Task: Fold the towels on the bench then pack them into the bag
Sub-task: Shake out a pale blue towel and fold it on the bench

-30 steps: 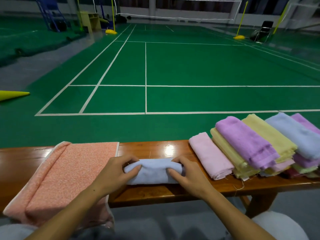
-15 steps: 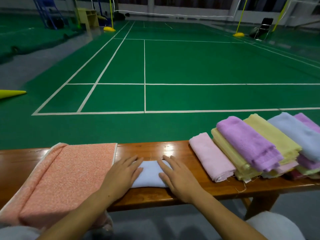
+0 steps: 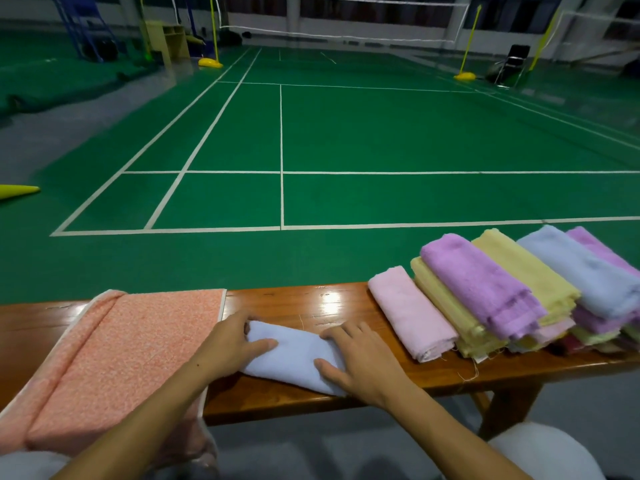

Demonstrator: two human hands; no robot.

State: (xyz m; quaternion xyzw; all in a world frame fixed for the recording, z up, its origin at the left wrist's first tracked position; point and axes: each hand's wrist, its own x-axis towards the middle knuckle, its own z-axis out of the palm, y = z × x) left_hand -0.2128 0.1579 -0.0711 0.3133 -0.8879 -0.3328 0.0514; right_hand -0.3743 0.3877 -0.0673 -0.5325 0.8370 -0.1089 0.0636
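1. A person sits at a wooden bench beside a green badminton court, both forearms reaching over the near edge.
2. A small pale blue towel, already folded into a compact packet, lies on the bench between the two hands, tilted so its right end runs toward the front edge.
3. The left hand grips the towel's left end: the thumb lies across the top of the cloth and the fingers curl round the far side.
4. The right hand holds the right end, thumb pressed on the near corner and fingers bent over the far edge.
5. Just left of the left hand lies an orange fabric bag, flat on the bench with its near part hanging over the front edge.
6. To the right, apart from the hands, sits a row of folded towels: a pink towel nearest, then a yellow towel under a purple towel, and more yellow, blue and purple ones overlapping toward the frame edge.
7. Far across the court stand a net on yellow posts and a dark chair.
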